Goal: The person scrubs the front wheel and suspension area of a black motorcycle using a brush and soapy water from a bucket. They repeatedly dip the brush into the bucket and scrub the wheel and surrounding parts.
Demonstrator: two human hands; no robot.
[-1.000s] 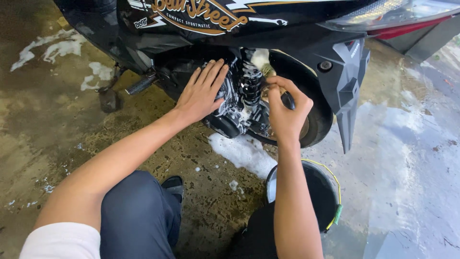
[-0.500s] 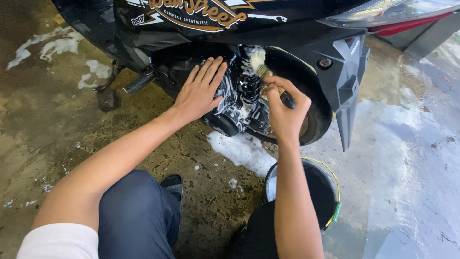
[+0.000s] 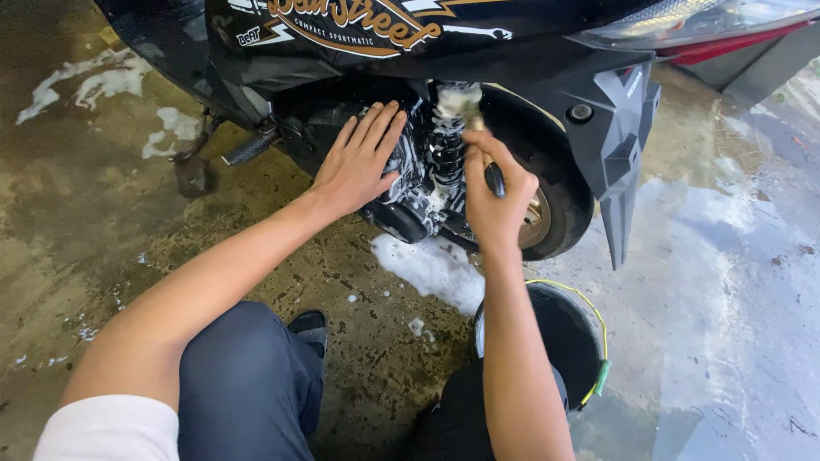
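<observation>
We crouch beside a black scooter with orange and white lettering on its side panel (image 3: 359, 34), knees in dark trousers close to the wet concrete floor (image 3: 94, 213). Our left hand (image 3: 359, 162) lies flat and open on the soapy black engine casing (image 3: 410, 201), fingers (image 3: 380, 128) spread and pointing up toward the bodywork, holding nothing. Our right hand (image 3: 495, 192) is closed around the dark handle of a small detailing brush (image 3: 468, 111), whose pale, foam-laden bristles press against the top of the black coiled rear shock spring (image 3: 444, 149), just beside the left hand. Behind the right hand sits the rear wheel with its gold hub (image 3: 540, 218). A black bucket with a yellow rim (image 3: 581, 333) stands on the floor below our right forearm, near a patch of white foam (image 3: 431, 265).
</observation>
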